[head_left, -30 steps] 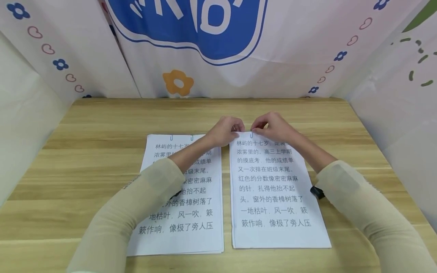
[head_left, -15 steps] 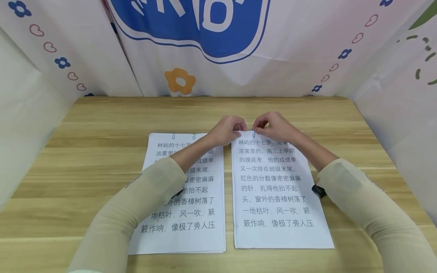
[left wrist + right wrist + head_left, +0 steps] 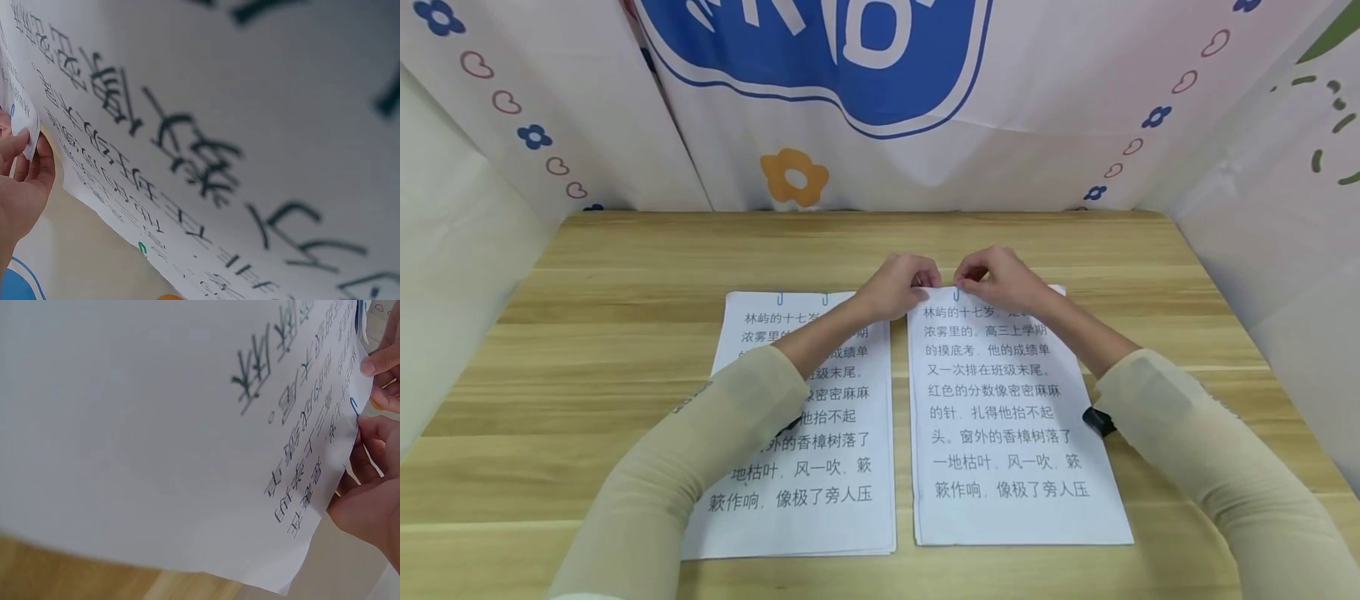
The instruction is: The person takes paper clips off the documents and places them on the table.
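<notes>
Two stacks of printed sheets lie side by side in the head view. At the right stack (image 3: 1022, 521), my left hand (image 3: 895, 286) pinches the top left corner between thumb and fingers, as the left wrist view also shows. Just right of it, my right hand (image 3: 1000, 279) pinches a blue paper clip (image 3: 957, 294) on the top edge. In the right wrist view that clip (image 3: 354, 404) sits over the paper edge, right at the fingertips. The left stack (image 3: 805, 533) carries two paper clips (image 3: 780, 299) along its top; my left forearm crosses over it.
Both stacks lie on a wood-grain table (image 3: 602, 258), a narrow gap between them. A printed white curtain (image 3: 1015, 167) hangs behind the far edge, and white sheeting closes off both sides. A black strap piece (image 3: 1099, 421) shows by the right sleeve.
</notes>
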A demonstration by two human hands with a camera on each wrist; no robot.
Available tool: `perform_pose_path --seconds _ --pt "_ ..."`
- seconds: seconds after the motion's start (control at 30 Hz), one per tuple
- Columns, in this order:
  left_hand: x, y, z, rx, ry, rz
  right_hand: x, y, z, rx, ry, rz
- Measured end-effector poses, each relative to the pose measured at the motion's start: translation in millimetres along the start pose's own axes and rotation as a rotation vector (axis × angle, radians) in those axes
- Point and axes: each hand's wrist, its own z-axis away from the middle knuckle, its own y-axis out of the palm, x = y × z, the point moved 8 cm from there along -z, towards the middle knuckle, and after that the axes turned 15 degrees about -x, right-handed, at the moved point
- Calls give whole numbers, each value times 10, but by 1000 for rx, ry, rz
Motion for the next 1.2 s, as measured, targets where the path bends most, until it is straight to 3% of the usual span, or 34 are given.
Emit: perform_pose_path --seconds 0.87,1.2 --pt "-40 -11 -8 -15 -6 -3 -33 -39 33 -42 63 -29" --pt "-72 -15 -1 -9 -13 -12 97 -79 31 -20 -43 108"
